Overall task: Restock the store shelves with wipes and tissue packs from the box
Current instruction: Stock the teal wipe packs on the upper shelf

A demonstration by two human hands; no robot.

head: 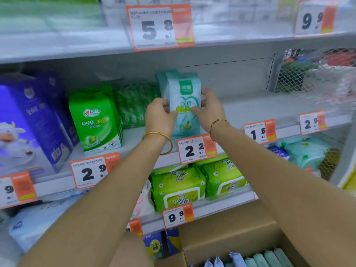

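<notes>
Both hands, left hand (160,114) and right hand (209,108), grip an upright pale blue wipes pack (184,97), standing it label-forward on the shelf (250,106) above its price tag (196,148).

Grey metal store shelves (256,105) rise in tiers along an aisle, their front rails hung with orange-and-white price tags (159,27). A plain grey back panel (227,78) closes the middle tier, and a white wire-mesh divider (289,78) stands at its right end. Even, cool light falls across the shelving. A yellow strip (349,180) shows at far right.
</notes>
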